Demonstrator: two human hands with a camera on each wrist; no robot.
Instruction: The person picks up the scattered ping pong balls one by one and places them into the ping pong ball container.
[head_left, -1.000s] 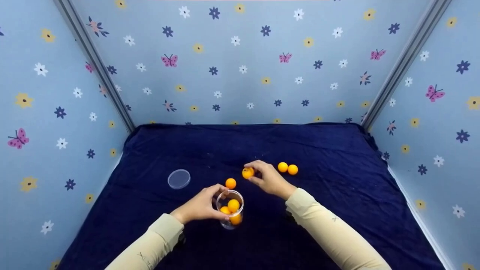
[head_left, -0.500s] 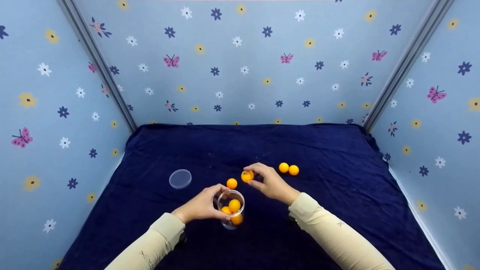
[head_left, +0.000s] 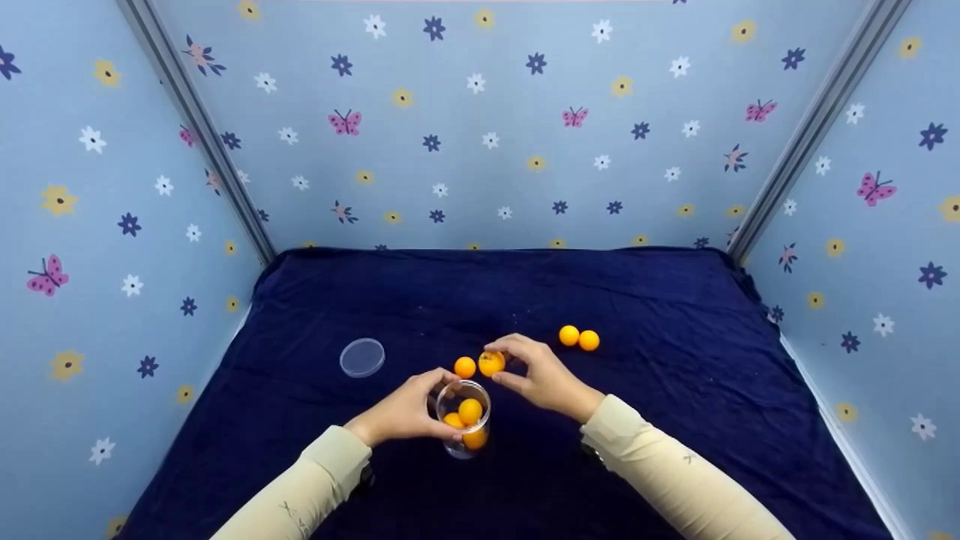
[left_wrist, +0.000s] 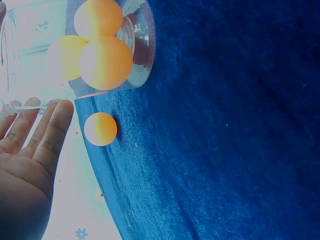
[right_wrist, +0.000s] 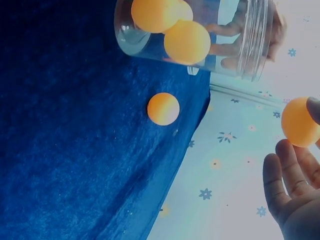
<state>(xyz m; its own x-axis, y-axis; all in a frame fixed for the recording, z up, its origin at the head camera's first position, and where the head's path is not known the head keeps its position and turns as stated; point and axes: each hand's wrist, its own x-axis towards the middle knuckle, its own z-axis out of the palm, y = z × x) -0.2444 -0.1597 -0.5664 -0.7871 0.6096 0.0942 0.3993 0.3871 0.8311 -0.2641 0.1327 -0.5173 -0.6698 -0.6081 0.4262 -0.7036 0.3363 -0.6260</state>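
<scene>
My left hand (head_left: 409, 409) grips a clear plastic jar (right_wrist: 227, 65) near its open rim, thumb on the near side and fingers on the far side. Inside the jar lie three orange ping-pong balls (left_wrist: 106, 63). My right hand (head_left: 547, 375) pinches another ping-pong ball (head_left: 491, 364) between thumb and fingers, up and to the right of the jar's mouth. One loose ball (right_wrist: 163, 109) rests on the cloth just behind the jar. In the right wrist view the pinched ball is apart from the jar.
Two more orange balls (head_left: 579, 338) sit side by side on the dark blue cloth (head_left: 637, 450), right of my right hand. A clear round lid (head_left: 362, 358) lies flat to the left. Flower-patterned walls (head_left: 480, 112) enclose the table at the back and both sides.
My right hand has come down and slightly left with its ping-pong ball, closer to the jar's mouth. My left hand and the jar have stayed nearly still.
</scene>
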